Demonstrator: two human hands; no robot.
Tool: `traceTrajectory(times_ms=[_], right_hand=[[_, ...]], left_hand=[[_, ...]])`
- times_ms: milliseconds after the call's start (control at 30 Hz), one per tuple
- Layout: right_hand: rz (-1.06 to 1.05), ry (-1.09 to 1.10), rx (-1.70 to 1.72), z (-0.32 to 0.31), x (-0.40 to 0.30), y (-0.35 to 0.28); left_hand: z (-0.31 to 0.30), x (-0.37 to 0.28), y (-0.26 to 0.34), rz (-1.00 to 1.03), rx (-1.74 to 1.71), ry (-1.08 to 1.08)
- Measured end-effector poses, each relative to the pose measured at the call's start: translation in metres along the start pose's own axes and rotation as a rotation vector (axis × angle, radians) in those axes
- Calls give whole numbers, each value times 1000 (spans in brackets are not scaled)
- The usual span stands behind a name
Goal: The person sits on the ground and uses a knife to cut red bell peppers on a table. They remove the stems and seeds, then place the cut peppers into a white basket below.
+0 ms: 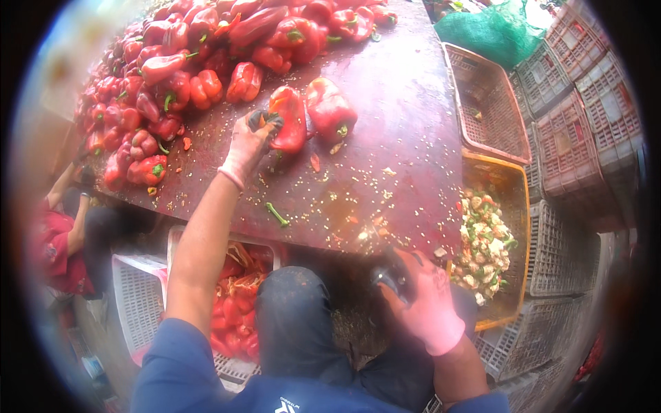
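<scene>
My left hand, in a pink glove with dark fingertips, grips the left side of a red bell pepper on the table. Close by on the right lies another red bell pepper, its green stem towards me. My right hand, gloved the same way, is at the table's near edge above my right leg. Its fingers curl around something dark with a bright glint; blur hides whether this is a small tool or only the glove's fingertips. A loose green stem and scattered seeds lie on the dark red tabletop.
A heap of red bell peppers covers the table's far left. Below the left edge, a crate holds opened peppers. On the right stand a yellow crate of cores and a reddish crate. Stacked crates rise beyond. Another person sits left.
</scene>
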State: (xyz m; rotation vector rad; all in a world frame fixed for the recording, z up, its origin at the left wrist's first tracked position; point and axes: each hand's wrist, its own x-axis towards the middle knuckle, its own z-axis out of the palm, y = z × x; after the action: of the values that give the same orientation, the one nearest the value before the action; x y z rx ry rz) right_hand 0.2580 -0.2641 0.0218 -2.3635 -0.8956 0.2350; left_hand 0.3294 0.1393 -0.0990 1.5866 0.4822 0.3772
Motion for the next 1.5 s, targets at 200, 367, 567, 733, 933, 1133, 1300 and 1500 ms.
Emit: traceTrajectory(times_ms=[200,367,567,733,933,1133,1300,1500], right_hand=[[185,223,400,-7,-10,6],[230,294,944,-6,-10,31],[225,298,1283,-7,-16,30],[156,411,1501,-17,-26,28],[140,407,1352,-26,-40,51],[125,306,1559,-23,-38,65],[142,252,1623,-37,-47,49],[129,185,1509,-30,-45,41]], left_hand=[[36,-101,63,-4,-273,-41],[94,-181,121,-6,-311,-299],[137,-233,152,29,-81,-464],[158,-240,162,275,79,-383],[210,-228,214,1268,609,26],[240,-243,275,864,184,-423],[190,-199,234,441,169,-368],[180,-222,108,194,-261,-624]])
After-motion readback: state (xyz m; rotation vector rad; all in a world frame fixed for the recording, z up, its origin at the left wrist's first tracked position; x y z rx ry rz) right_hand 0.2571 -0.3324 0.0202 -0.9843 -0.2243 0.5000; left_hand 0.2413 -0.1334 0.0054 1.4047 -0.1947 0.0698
